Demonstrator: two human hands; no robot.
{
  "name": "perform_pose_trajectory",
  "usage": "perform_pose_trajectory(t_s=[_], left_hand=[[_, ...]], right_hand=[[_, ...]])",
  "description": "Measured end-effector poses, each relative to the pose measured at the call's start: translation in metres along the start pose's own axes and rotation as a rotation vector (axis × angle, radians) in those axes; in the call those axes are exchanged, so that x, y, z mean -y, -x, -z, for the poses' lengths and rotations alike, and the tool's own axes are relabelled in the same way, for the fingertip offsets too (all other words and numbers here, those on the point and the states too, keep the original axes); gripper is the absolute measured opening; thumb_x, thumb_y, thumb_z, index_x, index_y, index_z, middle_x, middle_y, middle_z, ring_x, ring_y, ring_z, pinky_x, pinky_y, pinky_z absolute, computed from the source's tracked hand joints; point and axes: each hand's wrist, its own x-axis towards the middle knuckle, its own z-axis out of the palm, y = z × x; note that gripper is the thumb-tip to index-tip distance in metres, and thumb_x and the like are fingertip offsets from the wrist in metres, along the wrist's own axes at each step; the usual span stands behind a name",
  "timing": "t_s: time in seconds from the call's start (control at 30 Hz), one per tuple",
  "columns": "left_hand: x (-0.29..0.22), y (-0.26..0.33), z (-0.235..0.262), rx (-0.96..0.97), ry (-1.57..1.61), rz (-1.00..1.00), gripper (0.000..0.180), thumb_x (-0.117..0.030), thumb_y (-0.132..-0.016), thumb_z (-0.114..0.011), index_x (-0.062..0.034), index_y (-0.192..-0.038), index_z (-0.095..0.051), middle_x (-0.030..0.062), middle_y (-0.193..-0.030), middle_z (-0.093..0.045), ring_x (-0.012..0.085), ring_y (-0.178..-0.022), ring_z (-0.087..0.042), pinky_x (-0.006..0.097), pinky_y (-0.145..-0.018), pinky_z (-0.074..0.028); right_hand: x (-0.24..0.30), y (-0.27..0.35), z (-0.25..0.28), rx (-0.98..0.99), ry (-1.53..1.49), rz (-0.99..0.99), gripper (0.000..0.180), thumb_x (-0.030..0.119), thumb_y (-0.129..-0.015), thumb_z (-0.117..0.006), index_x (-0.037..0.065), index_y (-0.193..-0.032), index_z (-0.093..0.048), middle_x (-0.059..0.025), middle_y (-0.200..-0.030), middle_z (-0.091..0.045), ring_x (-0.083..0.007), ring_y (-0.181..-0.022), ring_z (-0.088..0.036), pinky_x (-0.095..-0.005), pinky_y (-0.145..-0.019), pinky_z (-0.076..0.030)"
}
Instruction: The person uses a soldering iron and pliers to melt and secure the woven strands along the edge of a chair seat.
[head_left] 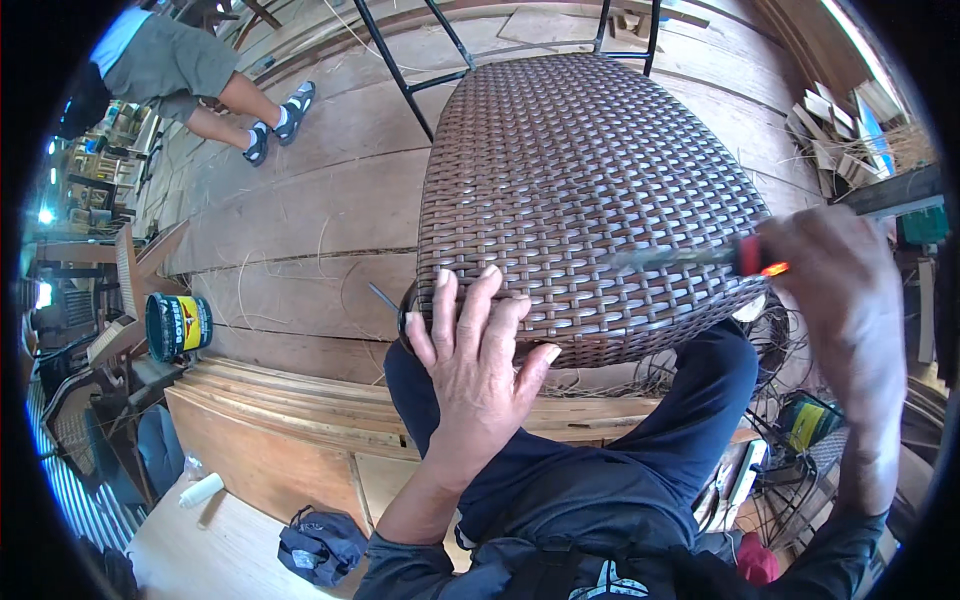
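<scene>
A brown woven wicker chair seat (590, 170) rests in front of me, its near edge over my knees. My left hand (475, 365) lies on the near left edge of the weave, fingers spread and the thumb along the rim. In my right hand (835, 270), closed around its red and black handle, is a screwdriver-like tool (690, 258). Its long metal shaft points left across the right part of the weave. Motion blurs the shaft and my hand, so I cannot tell whether the tip touches the strands.
Black metal legs (405, 85) rise behind the seat. A person (180, 80) stands at the far left. A dark bucket (178, 326) with a yellow label is on the left, near stacked wooden boards (290, 400). Cables (790, 490) tangle at the lower right; wood scraps (835, 140) lie far right.
</scene>
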Motion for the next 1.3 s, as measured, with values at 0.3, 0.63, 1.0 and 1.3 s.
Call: perform_pose_trajectory(t_s=[0.3, 0.63, 1.0, 1.3], left_hand=[[0.009, 0.003, -0.019, -0.060, -0.071, -0.227, 0.035, -0.038, -0.077, -0.075, -0.0229, -0.107, -0.066, 0.0024, -0.134, -0.052, 0.0315, -0.135, -0.035, 0.053, -0.112, -0.006], [0.010, -0.003, -0.021, -0.112, -0.157, -0.264, 0.038, -0.030, -0.074, -0.075, -0.0195, -0.106, -0.057, 0.0058, -0.132, -0.051, 0.0340, -0.134, -0.035, 0.052, -0.111, -0.011], [-0.001, -0.012, -0.023, -0.133, -0.120, -0.255, 0.039, -0.034, -0.075, -0.076, -0.0158, -0.103, -0.055, 0.0073, -0.135, -0.049, 0.0345, -0.134, -0.034, 0.057, -0.109, -0.015], [-0.060, -0.013, -0.033, -0.014, 0.028, -0.190, 0.036, -0.020, -0.074, -0.078, -0.0104, -0.102, -0.057, 0.0120, -0.138, -0.046, 0.0358, -0.135, -0.034, 0.058, -0.107, -0.021]], right_hand=[[-0.139, 0.165, -0.073, -0.199, -0.193, -0.736, 0.038, 0.006, -0.094, -0.055, 0.006, -0.132, -0.055, -0.0125, -0.126, -0.059, -0.0205, -0.110, -0.058, -0.0317, -0.098, -0.042], [-0.114, 0.210, -0.143, -0.441, -0.557, -1.009, 0.035, 0.006, -0.092, -0.061, 0.003, -0.126, -0.059, -0.0041, -0.103, -0.063, -0.0112, -0.096, -0.055, -0.0257, -0.086, -0.043], [-0.033, 0.194, -0.178, -0.668, -1.023, -1.072, 0.030, 0.009, -0.091, -0.063, 0.001, -0.120, -0.061, 0.0022, -0.088, -0.058, -0.0061, -0.078, -0.049, -0.0206, -0.070, -0.042], [0.009, 0.186, -0.156, -0.461, -1.060, -0.898, 0.029, 0.011, -0.086, -0.069, 0.000, -0.111, -0.061, -0.0038, -0.086, -0.058, -0.0121, -0.080, -0.052, -0.0268, -0.075, -0.045]])
